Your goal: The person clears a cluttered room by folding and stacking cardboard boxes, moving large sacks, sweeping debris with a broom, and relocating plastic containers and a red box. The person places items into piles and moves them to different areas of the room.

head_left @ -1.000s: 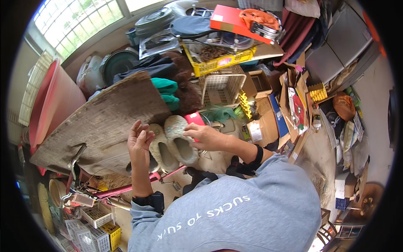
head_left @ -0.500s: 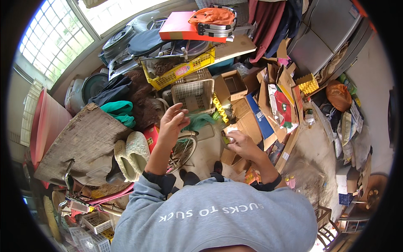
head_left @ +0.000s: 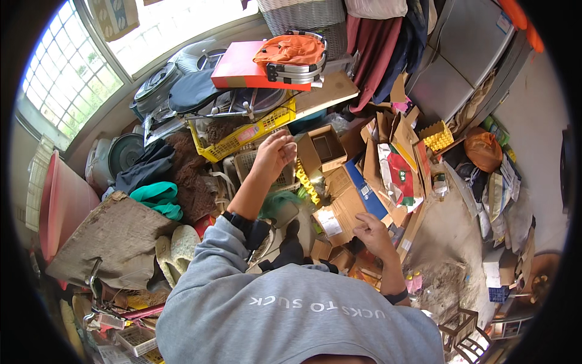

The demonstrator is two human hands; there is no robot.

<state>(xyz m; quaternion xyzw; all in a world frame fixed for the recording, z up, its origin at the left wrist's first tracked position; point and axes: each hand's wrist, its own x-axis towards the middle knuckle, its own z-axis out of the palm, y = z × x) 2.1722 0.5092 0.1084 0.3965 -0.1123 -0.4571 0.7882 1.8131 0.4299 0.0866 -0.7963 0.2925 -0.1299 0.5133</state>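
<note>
My left hand (head_left: 276,155) is stretched forward over a beige plastic basket (head_left: 247,164). Its fingers are loosely bent and nothing shows in them. Beside it stand a small open cardboard box (head_left: 328,145) and a twisted yellow strip (head_left: 307,182). Lower on the right, my right hand (head_left: 374,236) hovers near a flattened brown carton (head_left: 345,203) with a white label. Its fingers are half curled and apart, with nothing visible between them. A dark blue panel (head_left: 365,189) lies along that carton. Part of the basket is hidden behind my left hand.
A yellow crate (head_left: 248,134) sits ahead, below an orange folding basket (head_left: 291,51) on a red box (head_left: 233,65). Left are a worn board (head_left: 109,239), a pink basin (head_left: 63,197) and fluffy slippers (head_left: 182,246). Torn cardboard (head_left: 403,133) leans at right, near a grey fridge (head_left: 464,54).
My left hand has reached farther forward and right, over the basket. My right hand has shifted right and back toward me. The view has moved, and one leg now shows farther forward.
</note>
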